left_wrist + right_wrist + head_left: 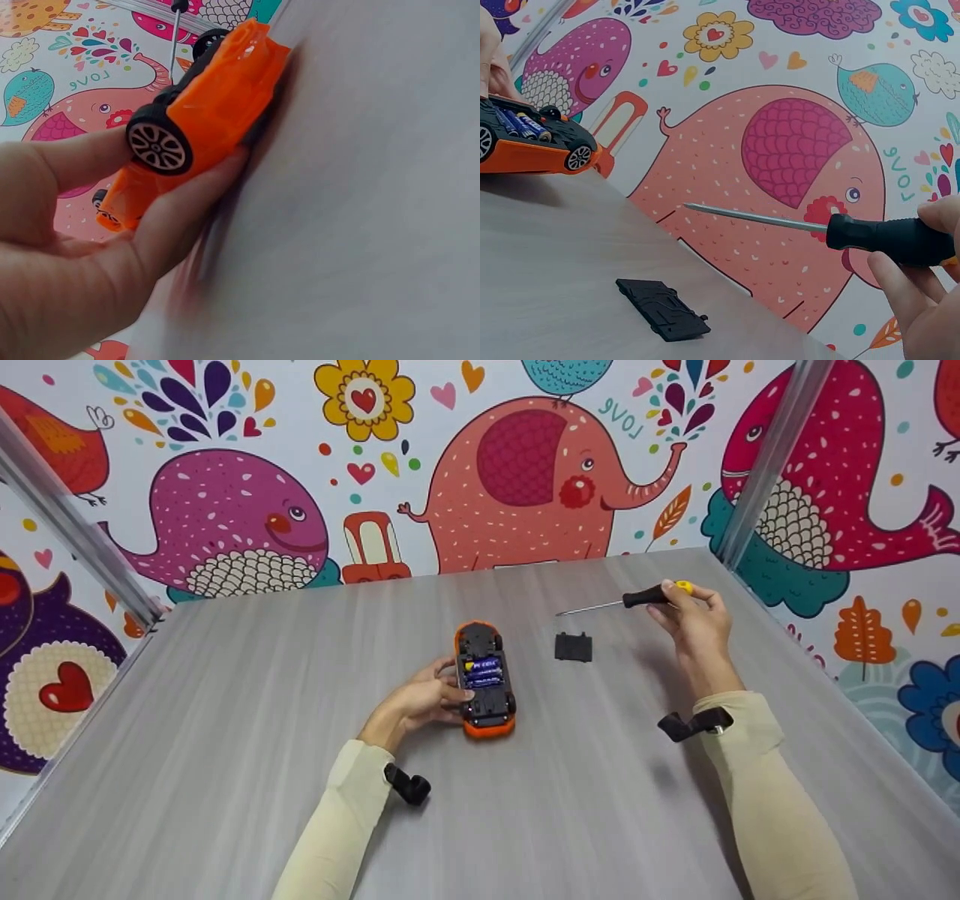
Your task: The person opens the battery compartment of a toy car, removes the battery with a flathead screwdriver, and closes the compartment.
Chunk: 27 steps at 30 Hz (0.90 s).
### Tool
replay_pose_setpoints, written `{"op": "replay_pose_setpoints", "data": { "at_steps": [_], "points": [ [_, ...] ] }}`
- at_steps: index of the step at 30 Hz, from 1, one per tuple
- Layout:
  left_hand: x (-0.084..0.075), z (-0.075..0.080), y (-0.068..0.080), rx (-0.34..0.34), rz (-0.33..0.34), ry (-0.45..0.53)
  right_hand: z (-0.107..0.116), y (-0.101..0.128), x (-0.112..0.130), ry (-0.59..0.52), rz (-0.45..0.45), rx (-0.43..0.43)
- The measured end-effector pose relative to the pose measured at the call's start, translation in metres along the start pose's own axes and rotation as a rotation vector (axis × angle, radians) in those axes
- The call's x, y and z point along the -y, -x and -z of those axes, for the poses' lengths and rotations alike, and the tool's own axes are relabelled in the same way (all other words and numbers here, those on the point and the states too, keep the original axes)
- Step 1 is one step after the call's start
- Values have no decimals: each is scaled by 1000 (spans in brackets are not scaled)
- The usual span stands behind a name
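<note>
An orange toy car [487,720] is turned wheels-up, its black underside toward the head camera. In its uncovered battery compartment lie several blue batteries [484,672]. My left hand [424,695] grips the car by its side, thumb on the underside; the left wrist view shows fingers around the orange body [225,90] beside a wheel. Up and to the right, my right hand [697,626] holds a screwdriver [646,596] by its black and yellow handle. The metal shaft [757,217] points left, its tip apart from the car. A black battery cover [574,647] lies flat on the table below the shaft.
The grey wood-grain table [225,720] meets a wall printed with cartoon animals [517,495] at its back edge. Metal posts [772,465] stand at the rear corners. A black strap [407,784] sits on each sleeved wrist.
</note>
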<state>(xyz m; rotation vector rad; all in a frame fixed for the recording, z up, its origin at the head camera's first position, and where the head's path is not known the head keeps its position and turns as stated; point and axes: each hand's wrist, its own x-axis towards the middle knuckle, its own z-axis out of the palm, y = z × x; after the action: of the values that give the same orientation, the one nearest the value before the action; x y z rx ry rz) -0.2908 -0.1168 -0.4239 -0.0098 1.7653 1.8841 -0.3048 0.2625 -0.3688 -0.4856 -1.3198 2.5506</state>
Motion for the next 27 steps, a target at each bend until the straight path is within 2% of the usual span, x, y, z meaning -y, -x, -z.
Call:
{"op": "replay_pose_setpoints", "data": {
  "at_steps": [9, 15, 21, 27],
  "points": [
    [0, 0, 0, -4, -6, 12, 13, -9, 2, 12, -51, -113],
    [2, 0, -1, 21, -18, 25, 21, -16, 0, -17, -68, -158],
    [2, 1, 0, 18, -17, 23, 28, -23, -3, -80, -57, -181],
    [1, -1, 0, 22, -8, 30, 32, -28, -5, -82, -81, -267]
  ]
}}
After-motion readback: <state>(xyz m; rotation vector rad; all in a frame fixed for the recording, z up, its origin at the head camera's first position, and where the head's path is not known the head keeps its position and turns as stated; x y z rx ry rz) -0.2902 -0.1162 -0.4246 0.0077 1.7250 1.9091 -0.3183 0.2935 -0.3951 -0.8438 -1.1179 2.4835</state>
